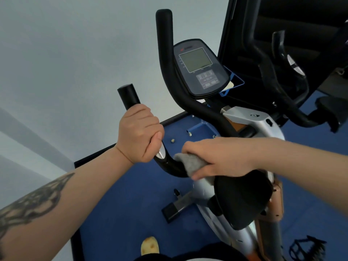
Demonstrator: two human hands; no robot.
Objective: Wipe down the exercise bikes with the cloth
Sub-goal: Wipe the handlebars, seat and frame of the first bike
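An exercise bike (250, 121) with a silver frame stands in front of me. Its black handlebar (165, 53) curves up beside a grey console (199, 68). My left hand (140, 134) is wrapped around the near handlebar grip, just above a silver sensor plate (161, 153). My right hand (216, 157) presses a grey cloth (190, 163) against the bend of that same bar, right next to the left hand. The black saddle (243, 196) lies below my right forearm.
A second black bike's handlebars (278, 76) stand to the right, in front of a dark panel. The floor is blue (122, 204), with a pale wall on the left. A pedal (175, 210) sticks out low down, and a yellow shoe tip (149, 245) shows at the bottom.
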